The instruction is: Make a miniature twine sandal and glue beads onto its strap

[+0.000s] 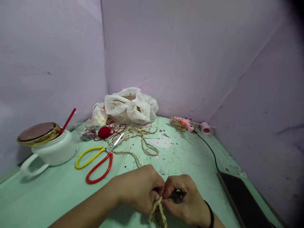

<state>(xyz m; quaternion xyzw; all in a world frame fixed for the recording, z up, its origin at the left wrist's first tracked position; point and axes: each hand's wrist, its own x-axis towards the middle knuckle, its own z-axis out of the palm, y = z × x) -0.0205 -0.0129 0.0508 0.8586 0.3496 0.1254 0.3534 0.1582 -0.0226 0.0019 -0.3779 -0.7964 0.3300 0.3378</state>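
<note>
Near the front edge of the view, my left hand [142,188] is closed, pinching a braided straw-coloured cord [161,213]. Beside it my right hand [184,199], a black band on its wrist, pinches at the same place with thumb and forefinger; the fingertips of both hands nearly meet. The cord hangs below them in a folded loop, its lower part cut off by the frame. More of the twisted cord [144,144] runs from behind my left hand to a loose tangle. Scissors [109,152] with one yellow and one red handle lie left of it, blades partly apart.
A white mug [59,148] with a gold-rimmed lid stands at left. Behind lie red yarn [104,132], a bag of beads [87,133] and a white plastic bag [131,107]. A pink glue gun [186,123], a pink spool [206,128] and a dark flat device [244,199] are at right.
</note>
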